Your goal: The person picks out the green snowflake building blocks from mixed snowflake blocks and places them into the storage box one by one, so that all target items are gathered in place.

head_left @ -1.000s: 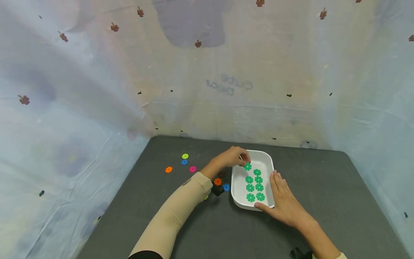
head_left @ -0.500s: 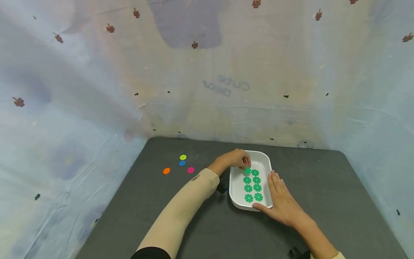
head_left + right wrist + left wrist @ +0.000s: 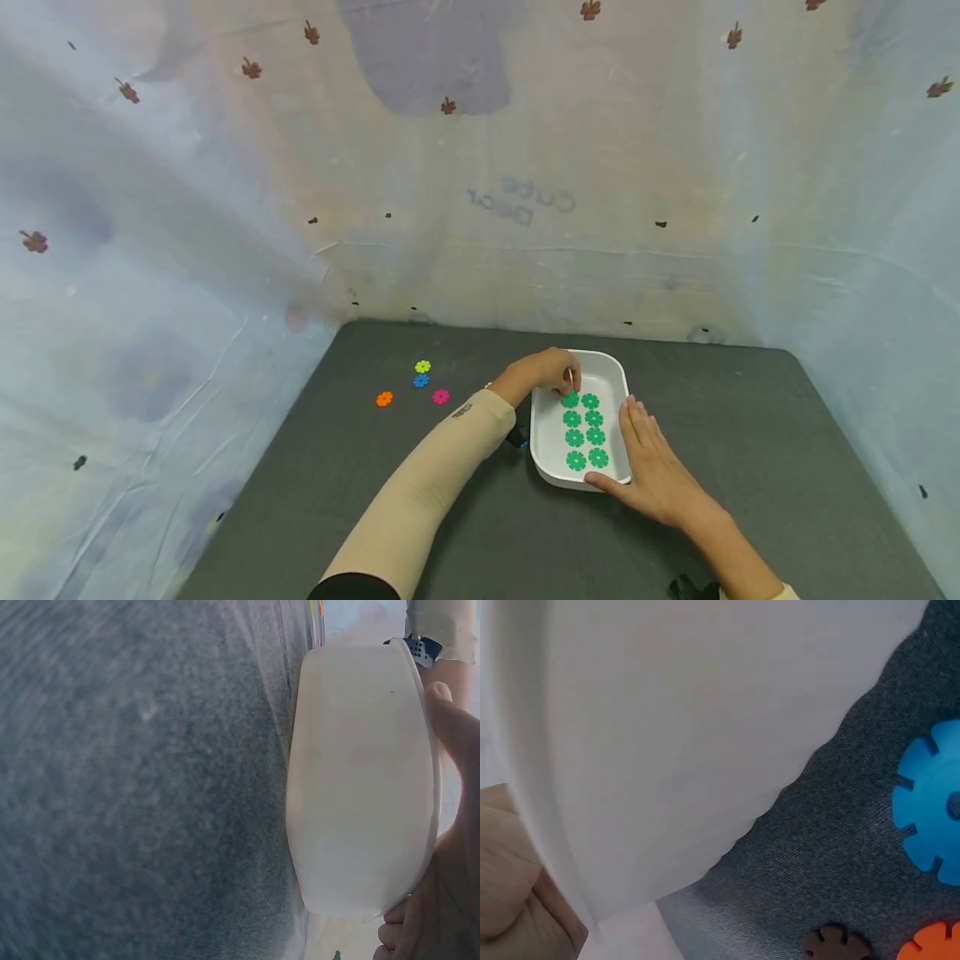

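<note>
A white tray (image 3: pixel 534 433) stands on the dark table. Inside it, several green notched discs (image 3: pixel 574 437) lie in two columns. My left hand (image 3: pixel 549 369) reaches over the tray's left rim with fingers curled down, and pinches the far left green disc (image 3: pixel 570 400), partly hidden under its fingertips. A thin pale strip shows at those fingers. My right hand (image 3: pixel 660 471) rests against the tray's right side, fingers straight along the rim and thumb at the near edge. In the right wrist view, the thumb (image 3: pixel 442 705) lies at the tray's rim.
Left of the tray lie a yellow disc (image 3: pixel 423 367), a blue disc (image 3: pixel 421 381), a pink disc (image 3: pixel 441 397) and an orange disc (image 3: pixel 384 399). The left wrist view shows another blue disc (image 3: pixel 930 802), a brown disc (image 3: pixel 836 945) and an orange disc (image 3: pixel 934 945) beside the tray.
My left hand has brought the green disc slightly nearer, down to the far end of the left column. My right hand stays at the tray. The head view has shifted a little.
</note>
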`<state>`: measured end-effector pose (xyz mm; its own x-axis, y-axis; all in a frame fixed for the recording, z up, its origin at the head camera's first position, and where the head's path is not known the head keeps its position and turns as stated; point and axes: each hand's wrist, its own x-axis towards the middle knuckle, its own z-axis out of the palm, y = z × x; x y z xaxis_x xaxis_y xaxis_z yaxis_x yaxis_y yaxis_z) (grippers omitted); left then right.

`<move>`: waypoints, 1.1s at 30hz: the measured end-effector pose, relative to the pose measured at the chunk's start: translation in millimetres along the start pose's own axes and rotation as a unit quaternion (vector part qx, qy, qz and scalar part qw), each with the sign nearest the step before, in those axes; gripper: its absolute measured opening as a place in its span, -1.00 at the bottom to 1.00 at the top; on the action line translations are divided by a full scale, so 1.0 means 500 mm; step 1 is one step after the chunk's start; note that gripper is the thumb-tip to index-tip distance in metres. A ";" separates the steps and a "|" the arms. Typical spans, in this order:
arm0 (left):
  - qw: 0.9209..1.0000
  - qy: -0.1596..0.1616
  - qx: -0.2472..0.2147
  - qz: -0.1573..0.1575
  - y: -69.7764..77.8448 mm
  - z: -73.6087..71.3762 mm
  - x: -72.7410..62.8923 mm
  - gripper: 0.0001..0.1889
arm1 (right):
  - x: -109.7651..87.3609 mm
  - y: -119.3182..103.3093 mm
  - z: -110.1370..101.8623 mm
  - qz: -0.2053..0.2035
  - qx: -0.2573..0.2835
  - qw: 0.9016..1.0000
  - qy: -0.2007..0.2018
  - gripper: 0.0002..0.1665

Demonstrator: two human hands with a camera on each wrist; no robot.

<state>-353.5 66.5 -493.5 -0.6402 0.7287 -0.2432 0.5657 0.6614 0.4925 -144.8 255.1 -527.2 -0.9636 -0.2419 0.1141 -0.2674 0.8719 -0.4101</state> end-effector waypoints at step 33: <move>0.990 0.127 0.006 0.054 -0.038 -0.053 -0.176 -0.69 | 0.009 0.014 -0.044 0.010 0.023 0.999 -0.033 0.45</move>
<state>-321.7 -15.0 -459.3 -0.6851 0.7278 0.0287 0.6429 0.5857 0.4937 -151.0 269.3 -509.6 -0.9665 -0.2524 0.0464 -0.2456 0.8571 -0.4528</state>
